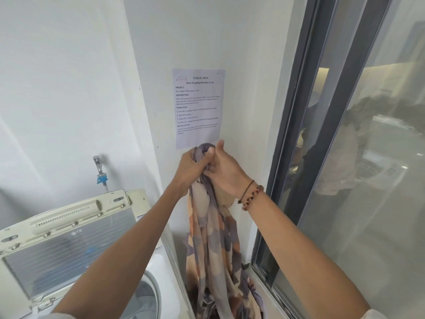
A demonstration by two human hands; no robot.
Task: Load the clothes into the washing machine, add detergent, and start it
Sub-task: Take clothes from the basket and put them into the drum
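Patterned cloth (213, 238) hangs bunched, gripped by both hands, left (190, 166) and right (226, 171).

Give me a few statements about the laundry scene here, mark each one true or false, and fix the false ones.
1. Both hands grip the patterned cloth. True.
2. The washing machine lid is closed. False: it stands open.
3. A printed sheet hangs on the wall. True.
4. The left hand wears bracelets. False: they are on the wrist of the right hand.
5. The cloth lies inside the drum. False: it hangs beside the machine.
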